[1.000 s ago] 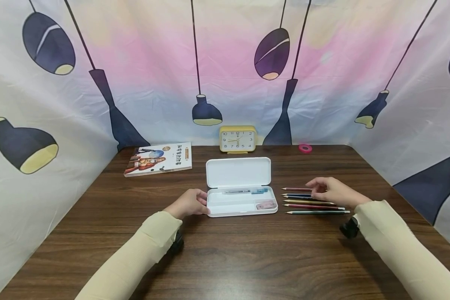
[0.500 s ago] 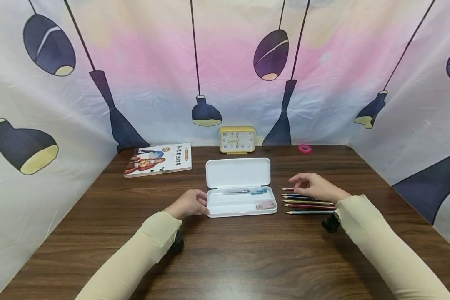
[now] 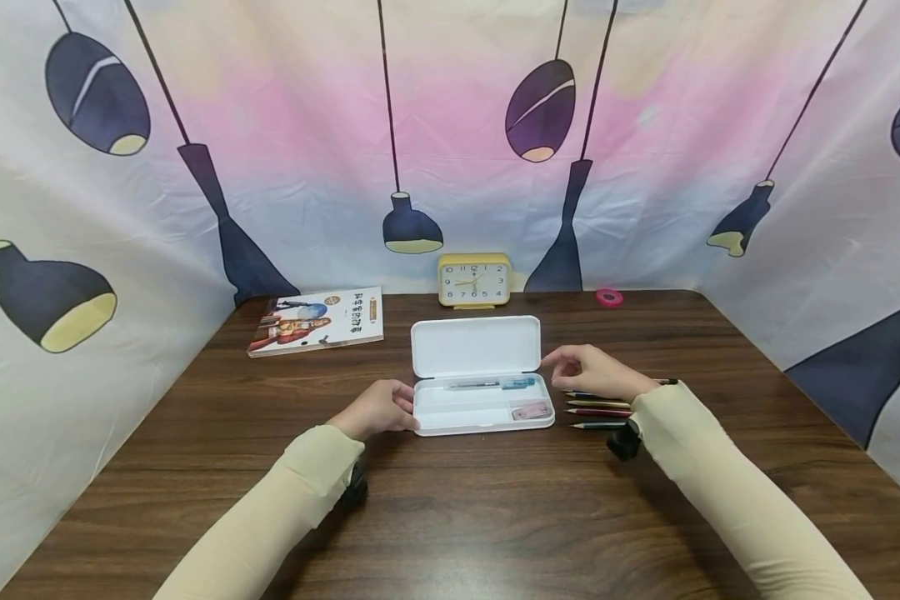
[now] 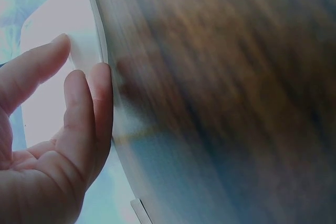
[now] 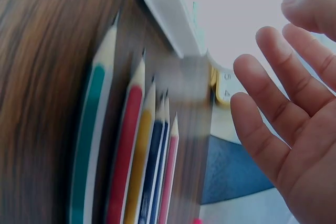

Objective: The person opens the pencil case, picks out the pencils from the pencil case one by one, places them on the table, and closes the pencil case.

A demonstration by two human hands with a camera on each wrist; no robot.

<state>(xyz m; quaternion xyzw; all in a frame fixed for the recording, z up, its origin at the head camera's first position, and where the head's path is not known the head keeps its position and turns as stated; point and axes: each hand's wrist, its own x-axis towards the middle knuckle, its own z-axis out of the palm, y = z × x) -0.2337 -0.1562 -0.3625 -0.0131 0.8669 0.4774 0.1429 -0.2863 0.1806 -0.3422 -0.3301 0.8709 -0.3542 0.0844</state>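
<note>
A white pencil case [image 3: 450, 417] lies on the table with its lid [image 3: 476, 346] raised. Inside are a clear pen with a blue cap [image 3: 519, 383] and a small pinkish block [image 3: 532, 410]. My left hand [image 3: 375, 408] rests its fingertips against the case's left end, its thumb at the front corner. To the right, several pencils [image 3: 598, 412] lie side by side, points toward the case. Over their tips hovers my right hand [image 3: 596, 373], holding nothing, index finger close to the case's hinge. The right wrist view shows spread fingers above a green pencil [image 5: 89, 129] and the others.
A yellow alarm clock [image 3: 474, 282] stands behind the case. On the back left lies a book [image 3: 322, 321], and a pink ring [image 3: 609, 297] sits at the back right. A printed cloth [image 3: 307, 167] hangs behind the wooden table [image 3: 450, 517].
My right hand has moved left, from above the pencils' middle to the right side of the case. My left hand stays at the case's left end.
</note>
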